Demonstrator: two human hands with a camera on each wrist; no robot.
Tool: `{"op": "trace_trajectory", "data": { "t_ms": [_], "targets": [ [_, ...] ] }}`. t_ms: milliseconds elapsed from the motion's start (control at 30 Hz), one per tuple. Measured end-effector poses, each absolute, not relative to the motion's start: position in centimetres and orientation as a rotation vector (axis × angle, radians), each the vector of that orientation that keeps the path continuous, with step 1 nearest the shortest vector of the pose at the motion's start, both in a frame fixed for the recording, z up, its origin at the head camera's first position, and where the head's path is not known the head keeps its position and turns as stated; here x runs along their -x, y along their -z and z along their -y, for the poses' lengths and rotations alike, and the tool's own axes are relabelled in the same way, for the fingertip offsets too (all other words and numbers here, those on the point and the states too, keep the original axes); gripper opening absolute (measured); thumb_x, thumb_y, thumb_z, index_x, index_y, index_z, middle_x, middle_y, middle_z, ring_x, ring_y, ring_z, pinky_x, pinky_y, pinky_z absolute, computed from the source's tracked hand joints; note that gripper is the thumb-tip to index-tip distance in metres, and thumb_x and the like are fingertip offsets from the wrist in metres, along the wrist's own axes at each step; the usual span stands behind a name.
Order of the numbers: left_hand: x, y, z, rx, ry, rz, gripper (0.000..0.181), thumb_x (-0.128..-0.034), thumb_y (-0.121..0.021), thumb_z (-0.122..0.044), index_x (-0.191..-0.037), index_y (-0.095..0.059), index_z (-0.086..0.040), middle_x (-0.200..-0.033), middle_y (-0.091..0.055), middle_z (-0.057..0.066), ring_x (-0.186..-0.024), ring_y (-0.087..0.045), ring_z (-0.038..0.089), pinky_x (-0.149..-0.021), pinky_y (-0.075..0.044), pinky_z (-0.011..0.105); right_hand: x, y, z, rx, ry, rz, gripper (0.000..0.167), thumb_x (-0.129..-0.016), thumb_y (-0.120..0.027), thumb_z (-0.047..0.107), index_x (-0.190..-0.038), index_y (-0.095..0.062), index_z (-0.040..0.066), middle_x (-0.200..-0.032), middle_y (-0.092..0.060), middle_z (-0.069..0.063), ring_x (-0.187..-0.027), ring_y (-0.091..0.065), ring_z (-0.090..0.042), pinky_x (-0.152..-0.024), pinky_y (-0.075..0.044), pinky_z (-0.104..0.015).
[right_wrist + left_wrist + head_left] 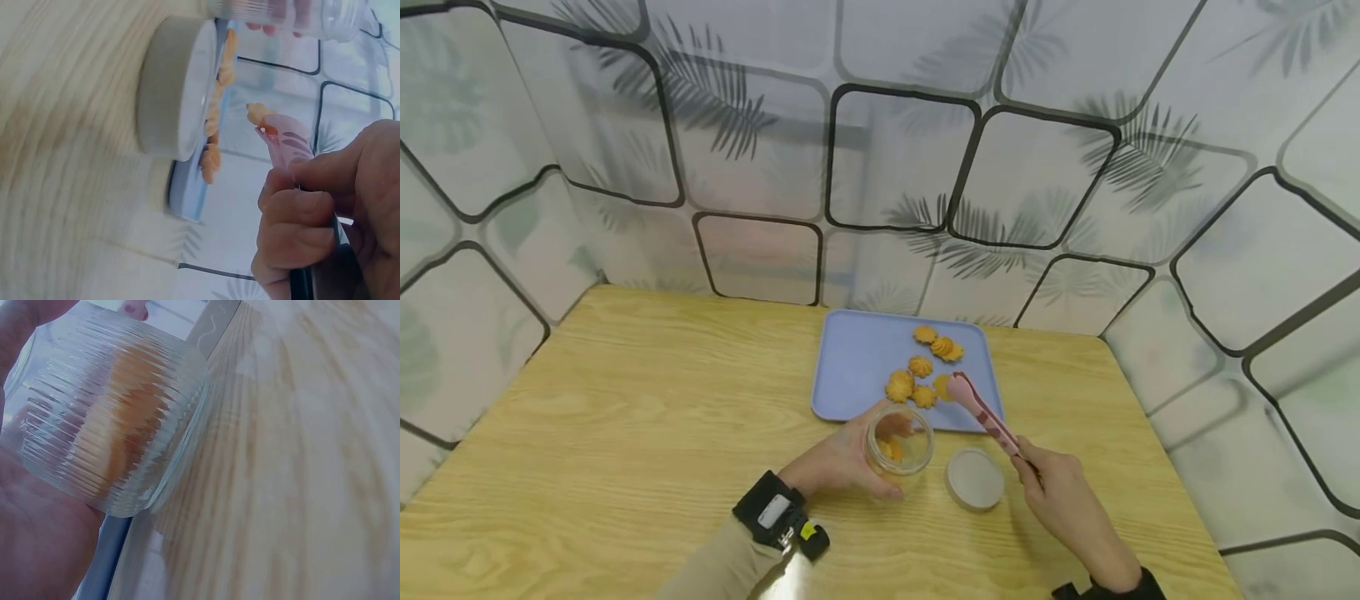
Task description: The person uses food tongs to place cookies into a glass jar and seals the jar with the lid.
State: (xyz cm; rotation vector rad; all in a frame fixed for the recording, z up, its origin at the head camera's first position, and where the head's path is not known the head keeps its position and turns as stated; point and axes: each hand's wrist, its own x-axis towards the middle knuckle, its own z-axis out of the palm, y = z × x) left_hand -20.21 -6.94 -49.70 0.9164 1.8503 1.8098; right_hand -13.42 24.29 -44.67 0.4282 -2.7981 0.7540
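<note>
My left hand is wrapped round a ribbed glass jar, whose open mouth faces up. Through its wall in the left wrist view, orange-brown cookies show inside. With its fingers curled, my right hand grips pink food tongs. A cookie sits between the tong tips in the right wrist view, raised off the tray. Several more flower-shaped cookies lie on the blue tray just beyond the jar.
A round whitish lid lies on the wooden table between the jar and my right hand. Patterned fabric stands round the table's back and sides, close behind the tray.
</note>
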Motion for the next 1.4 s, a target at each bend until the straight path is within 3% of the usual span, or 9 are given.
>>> {"op": "trace_trajectory", "data": {
  "t_ms": [267, 467, 633, 767, 900, 1133, 1300, 1400],
  "targets": [
    [20.4, 50.0, 7.0, -0.917, -1.835, -1.819, 0.09, -0.0672, -0.091, 0.001, -0.144, -0.045, -0.007, -0.142, -0.054, 0.021, -0.132, -0.051, 0.026, -0.114, -0.039, 0.034, 11.6, 43.4, -23.6, -0.462, -0.897, 2.68, 0.03, -0.092, -0.067, -0.006, -0.122, -0.07, -0.007, -0.067, -0.057, 0.011, -0.049, -0.033, 0.006, -0.038, -0.032, -0.017],
    [20.2, 49.9, 7.0, -0.894, -1.845, -1.803, 0.09, -0.067, -0.091, 0.002, -0.143, -0.045, -0.009, -0.142, -0.054, 0.022, -0.133, -0.05, 0.03, -0.113, -0.04, 0.033, 9.7, 42.2, -23.2, -0.708, -1.002, 2.523, 0.033, -0.086, -0.068, -0.016, -0.114, -0.074, 0.0, -0.07, -0.058, 0.015, -0.052, -0.035, 0.01, -0.041, -0.032, -0.009],
    [20.1, 49.7, 7.0, -0.912, -1.77, -1.91, 0.094, -0.0658, -0.095, -0.008, -0.143, -0.045, -0.028, -0.136, -0.058, 0.011, -0.126, -0.055, 0.028, -0.107, -0.046, 0.031, 8.9, 42.1, -23.1, -0.887, -0.983, 2.474, 0.04, -0.081, -0.07, -0.019, -0.117, -0.073, -0.003, -0.071, -0.061, 0.013, -0.057, -0.038, 0.011, -0.046, -0.034, -0.007],
    [20.1, 49.5, 7.0, -0.912, -1.747, -1.953, 0.096, -0.0651, -0.095, -0.009, -0.143, -0.046, -0.033, -0.134, -0.056, -0.001, -0.122, -0.054, 0.021, -0.105, -0.047, 0.032, 8.7, 42.3, -23.2, -0.919, -0.95, 2.479, 0.041, -0.081, -0.071, -0.018, -0.12, -0.071, -0.006, -0.072, -0.061, 0.013, -0.058, -0.036, 0.012, -0.047, -0.033, -0.006],
    [20.0, 49.5, 7.1, -0.914, -1.759, -1.932, 0.096, -0.0654, -0.094, -0.006, -0.145, -0.046, -0.032, -0.137, -0.054, -0.007, -0.124, -0.053, 0.016, -0.106, -0.047, 0.032, 8.5, 42.2, -23.1, -0.918, -0.941, 2.518, 0.039, -0.082, -0.071, -0.015, -0.119, -0.072, -0.003, -0.07, -0.057, 0.017, -0.056, -0.033, 0.013, -0.046, -0.031, -0.005],
    [20.2, 49.9, 7.1, -0.941, -1.795, -1.877, 0.095, -0.0652, -0.093, -0.001, -0.144, -0.047, -0.029, -0.141, -0.055, -0.004, -0.129, -0.053, 0.017, -0.11, -0.045, 0.033, 8.4, 41.9, -23.0, -0.889, -0.932, 2.584, 0.042, -0.083, -0.072, -0.013, -0.117, -0.072, 0.011, -0.068, -0.048, 0.021, -0.055, -0.031, 0.014, -0.046, -0.03, -0.004],
    [20.3, 50.0, 7.0, -0.95, -1.83, -1.82, 0.093, -0.065, -0.092, 0.001, -0.143, -0.047, -0.024, -0.141, -0.057, -0.001, -0.132, -0.052, 0.018, -0.114, -0.042, 0.035, 8.4, 41.8, -23.2, -0.905, -0.944, 2.608, 0.046, -0.085, -0.071, -0.011, -0.127, -0.069, 0.006, -0.071, -0.049, 0.022, -0.055, -0.033, 0.014, -0.047, -0.031, -0.005],
    [20.2, 50.0, 6.9, -0.933, -1.835, -1.796, 0.094, -0.0653, -0.092, 0.002, -0.143, -0.046, -0.023, -0.141, -0.056, 0.001, -0.134, -0.051, 0.02, -0.115, -0.041, 0.036, 8.4, 41.8, -23.4, -0.894, -0.996, 2.614, 0.047, -0.086, -0.07, -0.011, -0.132, -0.065, -0.002, -0.074, -0.057, 0.018, -0.055, -0.037, 0.012, -0.046, -0.034, -0.006]
  ]
}}
